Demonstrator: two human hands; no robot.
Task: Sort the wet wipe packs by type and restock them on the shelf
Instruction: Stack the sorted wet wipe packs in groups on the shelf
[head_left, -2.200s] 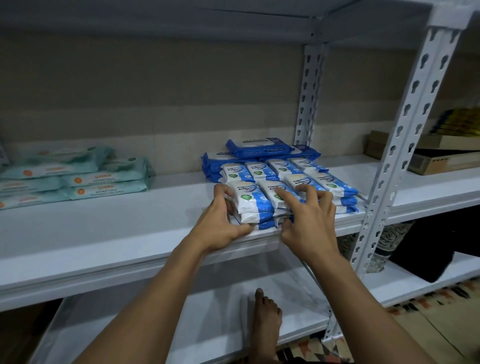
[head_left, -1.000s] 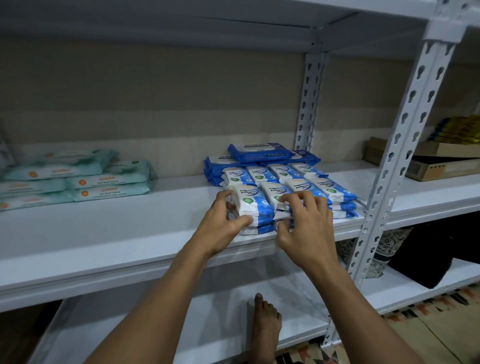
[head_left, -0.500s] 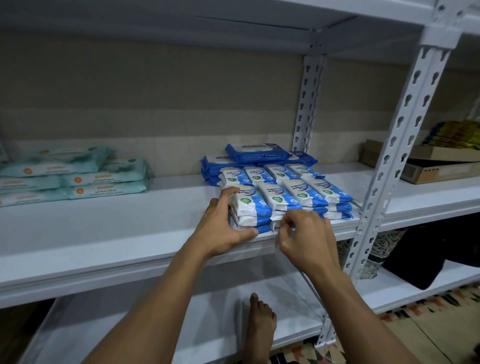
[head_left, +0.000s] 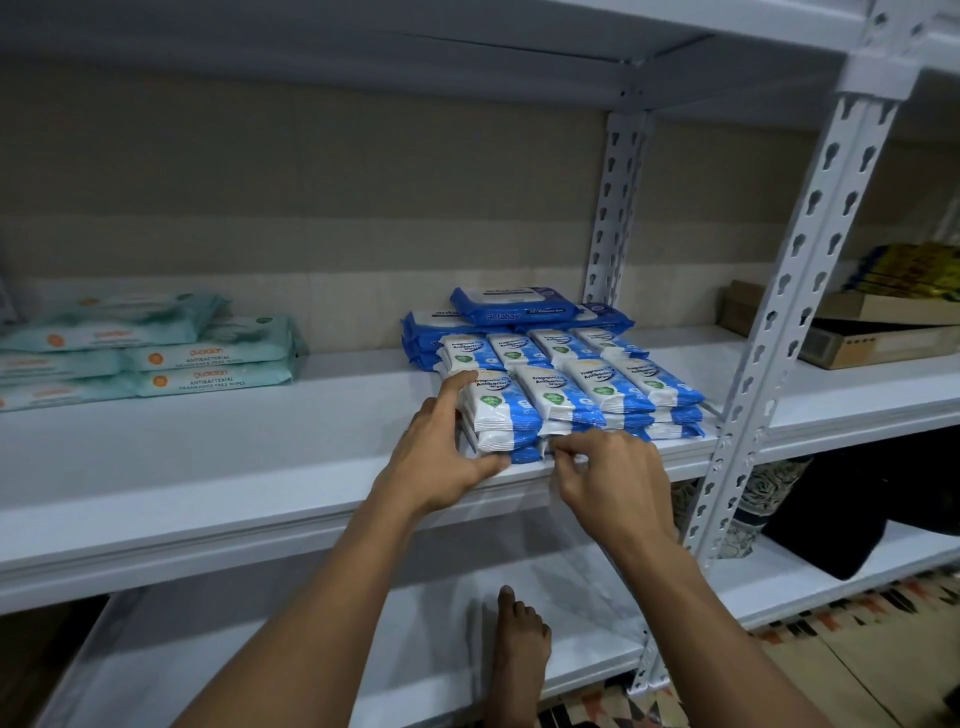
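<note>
On the shelf (head_left: 218, 457), left hand (head_left: 441, 457) cupping white-blue wipe packs (head_left: 566, 400), right hand (head_left: 613, 478) fingers pinching pack edge

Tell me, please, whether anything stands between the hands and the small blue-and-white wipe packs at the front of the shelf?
Nothing visible does. The left hand already rests against the left side of the front small wipe packs, and the right hand is at their front edge, fingers curled. The shelf in front of them shows no obstacle.
</note>
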